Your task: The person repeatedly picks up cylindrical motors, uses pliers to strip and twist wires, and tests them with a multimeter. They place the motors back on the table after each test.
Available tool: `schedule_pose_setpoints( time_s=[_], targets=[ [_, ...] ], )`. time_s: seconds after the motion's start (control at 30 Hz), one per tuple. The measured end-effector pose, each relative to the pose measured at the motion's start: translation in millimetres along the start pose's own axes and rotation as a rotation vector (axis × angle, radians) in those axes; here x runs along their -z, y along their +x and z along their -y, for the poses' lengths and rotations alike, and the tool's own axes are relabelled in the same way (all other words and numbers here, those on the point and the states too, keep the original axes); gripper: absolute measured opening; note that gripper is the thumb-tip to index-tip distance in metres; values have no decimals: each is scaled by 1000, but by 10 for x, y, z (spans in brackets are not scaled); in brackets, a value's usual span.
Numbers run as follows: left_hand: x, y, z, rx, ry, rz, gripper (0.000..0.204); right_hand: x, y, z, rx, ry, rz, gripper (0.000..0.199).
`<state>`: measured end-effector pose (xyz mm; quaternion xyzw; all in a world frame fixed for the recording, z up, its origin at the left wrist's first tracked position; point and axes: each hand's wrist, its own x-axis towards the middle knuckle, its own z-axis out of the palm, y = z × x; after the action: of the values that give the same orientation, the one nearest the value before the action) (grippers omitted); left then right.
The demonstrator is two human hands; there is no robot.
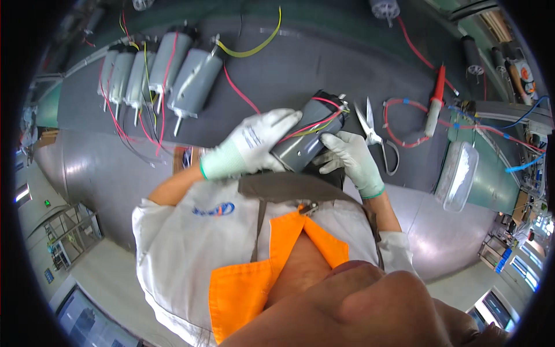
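Left hand (261,137) and right hand (351,161) fingers clamped on grey motor (302,151); slip could nick red wire (309,126) against scissors (373,136) at 3 o'clock.

Gloves (250,143) are white, the shirt collar (240,294) orange.

- Left grip (259,139) covers part of the held grey cylinder (310,130).
- Upper cylinder (385,8): cut off by the top edge.
- Boxy thing (184,157): partly hidden by the left forearm (175,186), kind unclear.
- Far-right clutter (539,226): too small to tell.
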<state>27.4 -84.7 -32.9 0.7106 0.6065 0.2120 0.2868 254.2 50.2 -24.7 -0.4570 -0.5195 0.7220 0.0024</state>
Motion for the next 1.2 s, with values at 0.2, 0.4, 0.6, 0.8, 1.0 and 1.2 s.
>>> schedule_pose_setpoints(
  time_s=[0.2,0.4,0.6,0.8,1.0,1.2],
  targets=[
    [263,1186,729,162,31,-592,108,156,1321,896,640,-333,-298,47],
    [722,1735,1079,313,-1210,-765,36,433,1068,809,797,-188,-257,36],
    [383,977,820,246,-1427,-456,40,1443,-210,179,862,-8,-1221,39],
    [267,921,351,233,-1540,-125,42,2415,-634,781,942,-143,-1427,56],
    [426,971,222,107,-1533,-119,45,1917,-698,1121,465,-278,-680,20],
    [443,1011,171,62,-1526,-299,41,635,-75,597,229,-108,136,28]
  ],
)
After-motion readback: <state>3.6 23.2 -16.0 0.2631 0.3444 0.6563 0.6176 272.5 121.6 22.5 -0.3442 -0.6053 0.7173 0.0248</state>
